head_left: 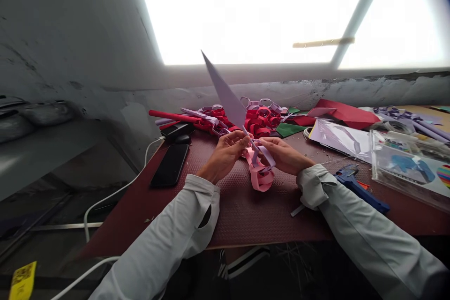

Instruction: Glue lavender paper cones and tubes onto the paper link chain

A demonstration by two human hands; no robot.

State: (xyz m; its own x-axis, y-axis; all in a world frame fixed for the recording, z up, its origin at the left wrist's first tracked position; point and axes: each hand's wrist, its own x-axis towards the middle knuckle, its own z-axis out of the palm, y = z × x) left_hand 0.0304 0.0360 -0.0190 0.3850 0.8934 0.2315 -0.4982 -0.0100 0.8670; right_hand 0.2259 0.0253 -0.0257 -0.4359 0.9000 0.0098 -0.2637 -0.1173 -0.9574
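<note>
Lilac strip (228,96) above mid-worktop (239,225), behind its front edge, long axis rising leftward from its lower end, which the worker's nearer left hand (227,151) pinches; right hand (283,155) fingertips pinch the lilac ring (267,156) above the pink chain (262,180).

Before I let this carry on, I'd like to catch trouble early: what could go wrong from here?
The long lavender paper sticks up unsupported above the left hand, so it might bend or crease. The pink paper chain beside that hand has open loops that could get squashed. The right sleeve is close to the blue tool and might knock it.
</note>
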